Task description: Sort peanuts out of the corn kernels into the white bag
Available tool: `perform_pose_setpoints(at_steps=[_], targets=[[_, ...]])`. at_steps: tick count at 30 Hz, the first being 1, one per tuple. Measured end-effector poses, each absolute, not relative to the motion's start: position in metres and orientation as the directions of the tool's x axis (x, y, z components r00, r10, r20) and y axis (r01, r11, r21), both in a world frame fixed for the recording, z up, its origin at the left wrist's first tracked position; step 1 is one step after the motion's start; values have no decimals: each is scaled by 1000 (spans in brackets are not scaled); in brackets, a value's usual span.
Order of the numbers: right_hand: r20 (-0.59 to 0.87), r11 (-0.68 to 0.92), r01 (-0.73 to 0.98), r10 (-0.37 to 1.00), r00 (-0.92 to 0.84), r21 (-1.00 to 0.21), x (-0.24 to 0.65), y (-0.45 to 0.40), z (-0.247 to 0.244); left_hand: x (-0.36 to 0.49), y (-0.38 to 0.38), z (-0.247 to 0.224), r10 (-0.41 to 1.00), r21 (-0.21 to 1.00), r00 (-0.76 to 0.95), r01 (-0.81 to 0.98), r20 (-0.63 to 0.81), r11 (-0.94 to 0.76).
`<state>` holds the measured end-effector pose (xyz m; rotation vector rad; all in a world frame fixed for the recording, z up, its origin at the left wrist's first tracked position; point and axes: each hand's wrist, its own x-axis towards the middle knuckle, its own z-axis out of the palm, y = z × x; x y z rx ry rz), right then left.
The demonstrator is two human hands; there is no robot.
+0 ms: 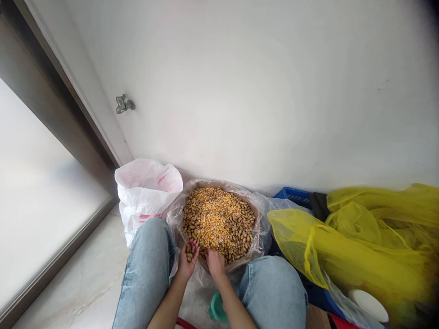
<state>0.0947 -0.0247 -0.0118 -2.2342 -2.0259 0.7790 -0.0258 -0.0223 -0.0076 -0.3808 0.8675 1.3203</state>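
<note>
Two bare hands: both at the near edge of a round, wide-mouthed container lined with transparent plastic, between the knees.
Left hand: palm up, fingers curled, cupping a few unshelled peanuts.
Right hand: back upward, fingertips hidden at the heap's near margin; cannot tell whether they pinch anything.
Peanut location: in the left palm and throughout the container, mixed with loose corn kernels, yellow and pale, thickest at centre.
Peanut handling (judged): light, dry, rough-skinned; shells stiff but brittle, likely to crack under a hard squeeze. Best hold: fingertip and thumb across the waist of a shell, or several in a cupped palm.
Kernel handling (judged): small, hard, smooth; apt to slip between fingers and roll back. Scooping suits them better than pinching.
Container handling (judged): heavy when this full; liner thin, slippery, easily torn. Hold by the rigid wall, not the film.
Left of container: white sack, soft, mouth open.
Right of container: yellow mesh draped over a blue crate.
Below right forearm: green vessel, partly hidden.
</note>
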Motion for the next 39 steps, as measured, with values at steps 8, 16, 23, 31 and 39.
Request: perform_pose_setpoints(at_steps=[8, 16, 23, 31, 39], targets=[[-116, -56, 441, 987, -109, -896, 88, -4, 43, -22, -21, -8, 700, 244, -21, -945, -714, 220], [-152, -114, 338, 984, -89, -934, 77, -5, 31, -22, -21, -1, 688, 211, 6, -950, -726, 230], [-239, -137, 690, 970, -54, -710, 75, 36, 3, -20, -21, 4, 642, 175, 14, -957, -767, 230], [-414, 7, 969, 903, -112, -248, 38, 68, -16, -17, -23, 4, 594, 96, 40, -976, -803, 195], [-223, -142, 650, 974, -43, -746, 60, 53, 9, -14, -19, 4, 582, 113, -4, -982, -813, 151]])
